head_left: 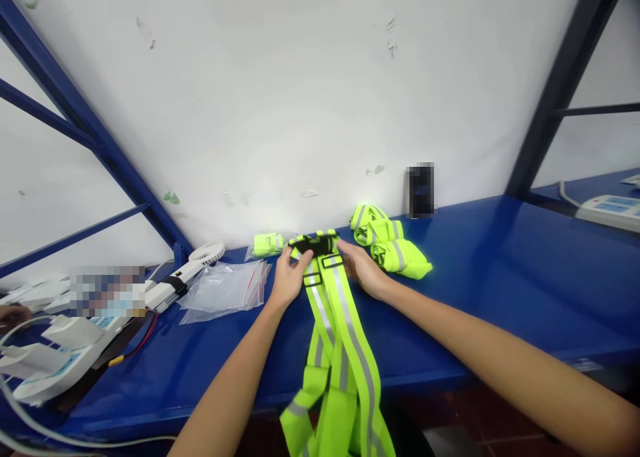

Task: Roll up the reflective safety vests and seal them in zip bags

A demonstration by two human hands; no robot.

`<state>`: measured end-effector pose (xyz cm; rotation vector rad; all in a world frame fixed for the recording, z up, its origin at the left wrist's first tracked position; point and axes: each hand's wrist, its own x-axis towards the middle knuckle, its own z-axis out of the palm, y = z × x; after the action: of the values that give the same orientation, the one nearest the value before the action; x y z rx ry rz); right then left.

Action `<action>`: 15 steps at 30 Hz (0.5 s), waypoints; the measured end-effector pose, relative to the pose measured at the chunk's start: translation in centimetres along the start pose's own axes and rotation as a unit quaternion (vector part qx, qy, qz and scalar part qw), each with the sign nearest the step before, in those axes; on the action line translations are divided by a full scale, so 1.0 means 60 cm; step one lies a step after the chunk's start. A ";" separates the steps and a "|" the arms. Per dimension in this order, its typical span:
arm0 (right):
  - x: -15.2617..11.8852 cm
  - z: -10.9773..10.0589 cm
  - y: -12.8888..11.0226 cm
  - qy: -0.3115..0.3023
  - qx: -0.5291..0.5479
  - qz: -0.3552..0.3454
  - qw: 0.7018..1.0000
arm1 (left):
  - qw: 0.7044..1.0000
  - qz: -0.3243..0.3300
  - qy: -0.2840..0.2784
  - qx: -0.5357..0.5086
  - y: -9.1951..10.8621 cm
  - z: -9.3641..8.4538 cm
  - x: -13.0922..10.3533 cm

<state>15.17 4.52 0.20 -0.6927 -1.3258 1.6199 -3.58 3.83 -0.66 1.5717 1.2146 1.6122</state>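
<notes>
A neon yellow-green reflective vest (345,310) made of straps with silver stripes hangs from my hands over the table's front edge. My left hand (291,273) grips its upper left end, thumb on the black piece (317,245) near the top. On the other side my right hand (363,267) holds the upper right end, its fingers partly hidden behind the straps. Black strap sliders (331,261) sit just below the black piece. Several rolled reflective vests (395,255) lie to the right of my right hand, and a bagged rolled one (269,243) rests behind my left hand.
Clear zip bags (225,290) lie left on the blue table (480,290). Beyond them are a white handheld fan (207,251), power strips (65,357) and cables. A dark blurred object (421,191) leans on the wall. Blue frame posts stand at both sides. Another person's hand (13,317) shows far left.
</notes>
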 end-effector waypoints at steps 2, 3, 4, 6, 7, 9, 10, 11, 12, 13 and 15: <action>-0.004 0.003 -0.002 -0.027 -0.045 -0.034 0.998 | 0.997 -0.051 0.020 -0.052 0.005 0.000 0.001; -0.005 0.004 -0.002 -0.031 -0.065 -0.053 0.996 | 0.994 -0.073 0.021 -0.073 0.007 0.001 0.001; -0.005 0.004 0.000 -0.031 -0.078 -0.067 0.994 | 0.992 -0.090 0.019 -0.089 0.009 0.002 0.000; -0.001 0.002 0.007 -0.024 -0.086 -0.084 0.992 | 0.989 -0.105 0.005 -0.102 0.010 0.005 -0.003; 0.002 0.001 0.010 -0.023 -0.088 -0.087 0.992 | 0.989 -0.104 -0.002 -0.102 0.009 0.007 -0.004; 0.006 -0.002 0.016 -0.024 -0.093 -0.087 0.992 | 0.991 -0.091 -0.012 -0.099 0.007 0.009 -0.006; 0.008 -0.003 0.018 -0.026 -0.092 -0.087 0.992 | 0.992 -0.079 -0.014 -0.099 0.005 0.009 -0.007; 0.009 -0.003 0.018 -0.031 -0.086 -0.088 0.992 | 0.993 -0.065 -0.014 -0.101 0.004 0.010 -0.008; 0.009 -0.003 0.018 -0.037 -0.075 -0.089 0.992 | 0.993 -0.053 -0.013 -0.104 0.003 0.010 -0.009; 0.009 -0.002 0.018 -0.046 -0.059 -0.092 0.993 | 0.993 -0.042 -0.010 -0.109 0.003 0.009 -0.010; 0.008 0.001 0.017 -0.059 -0.033 -0.098 0.993 | 0.993 -0.028 0.002 -0.117 0.003 0.008 -0.011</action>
<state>14.64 4.91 -0.70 -0.4943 -1.4903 1.4835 -2.96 3.27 -0.84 1.3766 1.0205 1.6552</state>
